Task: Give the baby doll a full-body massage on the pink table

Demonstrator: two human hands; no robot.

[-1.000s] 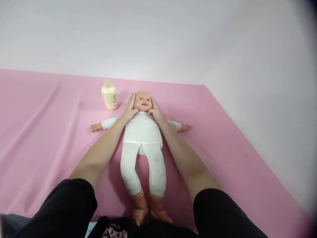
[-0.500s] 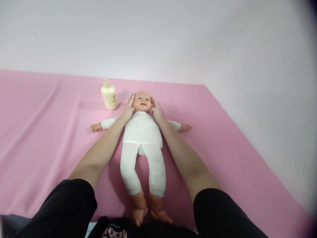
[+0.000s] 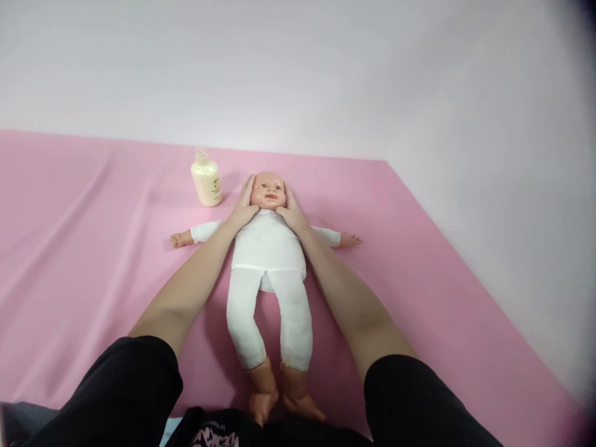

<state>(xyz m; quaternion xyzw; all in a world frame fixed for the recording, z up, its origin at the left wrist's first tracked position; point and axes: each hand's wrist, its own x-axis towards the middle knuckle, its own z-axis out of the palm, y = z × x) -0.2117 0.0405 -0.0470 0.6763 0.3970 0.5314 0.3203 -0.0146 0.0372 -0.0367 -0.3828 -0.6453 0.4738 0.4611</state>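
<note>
A baby doll (image 3: 269, 242) in a white top and white leggings lies on its back, arms spread and bare feet towards me. Against one side of its head rests my left hand (image 3: 244, 203), fingers stretched up along the cheek and thumb under the chin. My right hand (image 3: 293, 208) lies the same way along the other side. Both thumbs point inward near the doll's neck. The hands are open, with the head between them; the undersides of the fingers are hidden.
A pump bottle (image 3: 207, 183) of pale yellow liquid stands left of the doll's head. Pink cloth (image 3: 107, 248), creased at the left, covers the table. A white wall (image 3: 298, 74) rises behind and to the right.
Both thumbs have shifted from the jaw sides down and inward below the chin. The palms stay beside the head, and the doll's body and bottle appear unmoved.
</note>
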